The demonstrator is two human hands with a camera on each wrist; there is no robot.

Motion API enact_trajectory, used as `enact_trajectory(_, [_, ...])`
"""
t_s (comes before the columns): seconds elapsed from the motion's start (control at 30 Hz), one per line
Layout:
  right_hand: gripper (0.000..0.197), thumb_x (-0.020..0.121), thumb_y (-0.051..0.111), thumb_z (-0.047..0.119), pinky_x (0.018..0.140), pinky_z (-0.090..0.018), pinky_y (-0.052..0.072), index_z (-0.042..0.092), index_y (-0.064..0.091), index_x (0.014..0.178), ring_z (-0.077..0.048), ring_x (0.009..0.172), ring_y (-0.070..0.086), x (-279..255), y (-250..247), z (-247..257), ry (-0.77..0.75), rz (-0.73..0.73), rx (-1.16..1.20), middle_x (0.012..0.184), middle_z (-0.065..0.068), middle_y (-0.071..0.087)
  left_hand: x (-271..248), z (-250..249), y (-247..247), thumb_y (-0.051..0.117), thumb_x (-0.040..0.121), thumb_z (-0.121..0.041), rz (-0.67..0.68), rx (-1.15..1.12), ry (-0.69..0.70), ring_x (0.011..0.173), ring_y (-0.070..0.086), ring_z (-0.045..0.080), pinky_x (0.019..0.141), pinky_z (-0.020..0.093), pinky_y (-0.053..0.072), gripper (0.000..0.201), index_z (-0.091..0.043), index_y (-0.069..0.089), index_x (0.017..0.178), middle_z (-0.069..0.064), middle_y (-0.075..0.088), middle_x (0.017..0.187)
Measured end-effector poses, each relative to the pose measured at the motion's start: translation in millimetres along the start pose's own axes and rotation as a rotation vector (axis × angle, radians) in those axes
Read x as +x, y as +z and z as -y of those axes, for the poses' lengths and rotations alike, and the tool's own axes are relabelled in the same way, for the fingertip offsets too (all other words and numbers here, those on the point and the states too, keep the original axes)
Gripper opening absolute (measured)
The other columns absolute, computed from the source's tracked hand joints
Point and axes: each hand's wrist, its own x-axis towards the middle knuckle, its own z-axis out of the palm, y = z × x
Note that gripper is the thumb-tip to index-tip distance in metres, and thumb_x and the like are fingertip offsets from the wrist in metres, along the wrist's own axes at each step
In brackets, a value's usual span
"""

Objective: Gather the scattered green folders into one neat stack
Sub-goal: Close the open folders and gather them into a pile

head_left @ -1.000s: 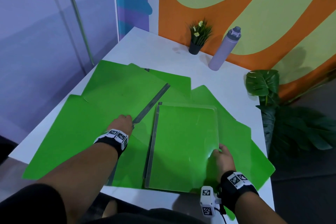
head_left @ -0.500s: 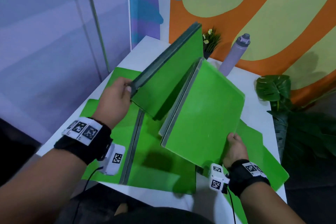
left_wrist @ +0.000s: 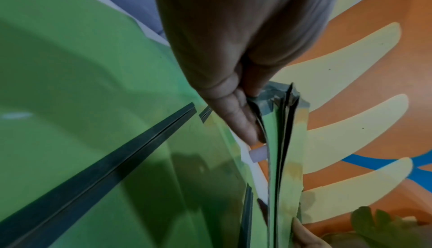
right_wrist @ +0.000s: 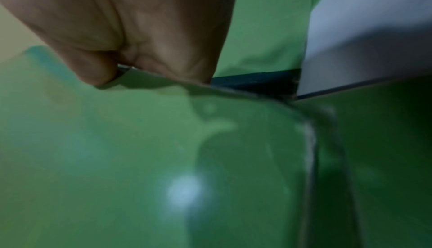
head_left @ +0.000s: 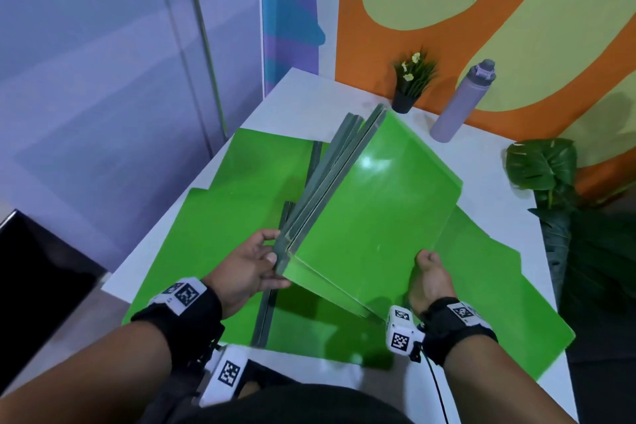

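A bundle of green folders with grey spines is held tilted above the table, spines up and to the left. My left hand grips the bundle at its near spine corner; the fingers curl round the grey spines. My right hand pinches the bundle's near right edge between thumb and fingers. More green folders lie spread flat on the white table beneath, one with its grey spine near the front edge, another to the right.
A small potted plant and a lilac water bottle stand at the table's back by the orange wall. A large leafy plant stands off the table's right side. A dark object sits low at the left.
Each hand lifted a folder off the table, and the two folders have come together into one tilted bundle held by both hands. The view has also shifted.
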Motion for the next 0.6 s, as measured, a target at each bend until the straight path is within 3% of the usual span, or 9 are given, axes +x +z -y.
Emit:
enact_trajectory(0.1, [0.052, 0.099, 0.04, 0.012, 0.111, -0.055, 0.024, 0.031, 0.028, 0.146, -0.034, 0.143, 0.021, -1, 0, 0, -0.016, -0.039, -0.057, 0.158, -0.009, 0.018, 14, 9, -4, 0.053, 0.091, -0.001, -0.035, 0.321, -0.029, 0.104, 0.063, 0.027, 0.095, 0.042, 0.051, 0.028, -0.015, 0.057, 0.114, 0.008, 0.065, 0.115])
enact_trajectory(0.2, [0.058, 0.097, 0.042, 0.005, 0.098, -0.039, 0.041, 0.024, 0.026, 0.149, -0.034, 0.131, 0.041, 4, -13, 1, -0.066, -0.087, -0.179, 0.155, -0.011, 0.028, 41, 29, -15, 0.057, 0.09, -0.019, -0.24, 0.903, 0.006, 0.101, 0.062, 0.024, 0.092, 0.035, 0.05, 0.021, -0.011, 0.065, 0.107, 0.009, 0.067, 0.119])
enact_trajectory(0.27, [0.054, 0.098, 0.04, 0.004, 0.097, -0.039, 0.043, 0.016, 0.026, 0.149, -0.036, 0.127, 0.046, 0, -22, 1, -0.058, -0.11, -0.277, 0.141, -0.011, 0.043, 57, 39, -20, 0.06, 0.084, -0.039, -0.349, 1.217, -0.054, 0.1, 0.06, 0.029, 0.094, 0.043, 0.053, 0.036, -0.008, 0.061, 0.104, 0.018, 0.061, 0.123])
enact_trajectory(0.3, [0.052, 0.097, 0.041, 0.004, 0.1, -0.043, 0.041, 0.013, 0.029, 0.148, -0.037, 0.127, 0.045, 0, -27, -2, -0.056, -0.114, -0.292, 0.133, -0.011, 0.047, 63, 45, -21, 0.061, 0.081, -0.048, -0.38, 1.335, -0.12, 0.111, 0.056, 0.033, 0.098, 0.048, 0.05, 0.053, -0.008, 0.055, 0.115, 0.021, 0.053, 0.133])
enact_trajectory(0.33, [0.051, 0.097, 0.043, 0.004, 0.103, -0.045, 0.039, 0.011, 0.032, 0.146, -0.038, 0.126, 0.046, -1, -31, -5, -0.068, -0.097, -0.309, 0.13, -0.009, 0.049, 69, 51, -23, 0.062, 0.077, -0.054, -0.397, 1.405, -0.191, 0.124, 0.048, 0.039, 0.103, 0.051, 0.046, 0.069, -0.009, 0.047, 0.127, 0.021, 0.041, 0.143])
enact_trajectory(0.4, [0.047, 0.095, 0.046, 0.004, 0.098, -0.046, 0.044, 0.01, 0.038, 0.141, -0.039, 0.118, 0.053, 1, -37, -12, -0.083, -0.089, -0.347, 0.136, -0.02, 0.051, 74, 60, -21, 0.067, 0.074, -0.056, -0.411, 1.444, -0.233, 0.133, 0.038, 0.044, 0.105, 0.055, 0.043, 0.083, -0.013, 0.035, 0.137, 0.02, 0.028, 0.15])
enact_trajectory(0.5, [0.05, 0.097, 0.042, 0.005, 0.066, -0.038, 0.049, 0.019, 0.035, 0.145, -0.029, 0.076, 0.058, -1, -49, -22, -0.05, -0.082, -0.336, 0.139, -0.033, 0.042, 78, 68, -19, 0.068, 0.077, -0.046, -0.407, 1.477, -0.216, 0.131, 0.039, 0.045, 0.103, 0.054, 0.046, 0.075, -0.012, 0.035, 0.136, 0.021, 0.031, 0.147])
enact_trajectory(0.53, [0.054, 0.097, 0.041, 0.003, 0.061, -0.035, 0.047, 0.022, 0.033, 0.146, -0.025, 0.068, 0.054, 0, -54, -25, -0.045, -0.086, -0.334, 0.136, -0.031, 0.046, 80, 68, -20, 0.068, 0.078, -0.043, -0.402, 1.48, -0.217, 0.13, 0.041, 0.045, 0.103, 0.053, 0.047, 0.072, -0.012, 0.035, 0.135, 0.021, 0.033, 0.145])
enact_trajectory(0.6, [0.057, 0.096, 0.042, 0.001, 0.061, -0.036, 0.049, 0.025, 0.031, 0.147, -0.026, 0.071, 0.053, 1, -62, -32, -0.055, -0.108, -0.388, 0.131, -0.027, 0.05, 81, 67, -21, 0.067, 0.079, -0.042, -0.379, 1.497, -0.237, 0.13, 0.042, 0.045, 0.103, 0.052, 0.047, 0.072, -0.012, 0.035, 0.137, 0.022, 0.034, 0.146])
